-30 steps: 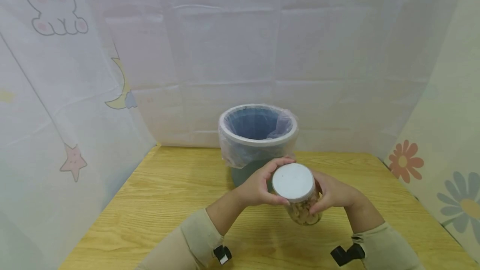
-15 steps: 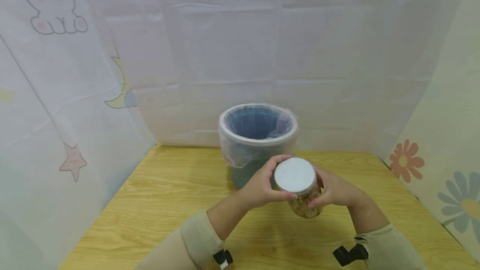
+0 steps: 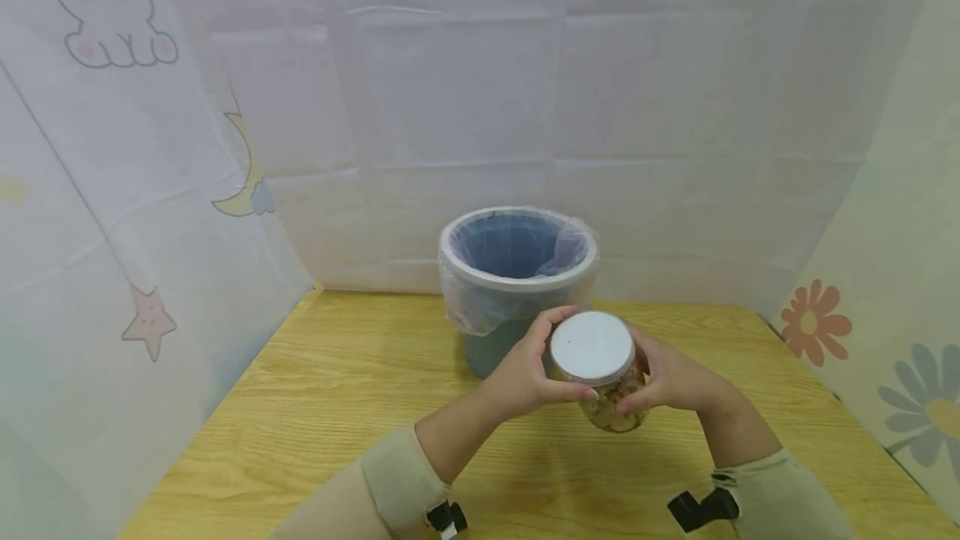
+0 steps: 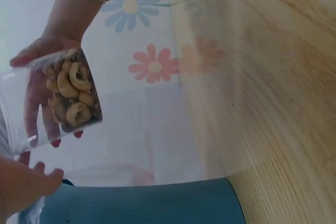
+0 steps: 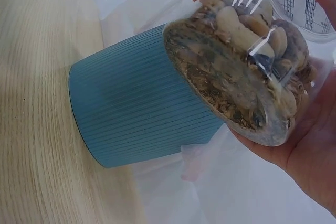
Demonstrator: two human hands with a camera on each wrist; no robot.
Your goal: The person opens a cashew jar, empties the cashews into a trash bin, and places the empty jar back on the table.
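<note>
A clear jar [image 3: 611,408] of cashews, topped by a white lid [image 3: 592,346], is held above the table between both hands. My left hand [image 3: 522,375] grips the jar near its lid, thumb across the front. From the other side my right hand [image 3: 678,377] holds the jar's body, its thumb on the front. The jar tilts, lid toward the head camera. Cashews [image 4: 73,90] fill the lower part in the left wrist view. Crumbs cover the jar's bottom [image 5: 215,77] in the right wrist view. The far fingers are partly hidden behind the jar in the head view.
Behind the hands stands a blue-green ribbed bin [image 3: 487,348] with a white rim and a clear plastic liner [image 3: 476,307]. It rests on a wooden table [image 3: 337,382]. Printed cloth hangs [image 3: 450,107] around the table's back and sides.
Both hands have raised the jar slightly, away from the person, and shifted it a little right. The left thumb has moved right along the lid's edge. The bin has stayed put.
</note>
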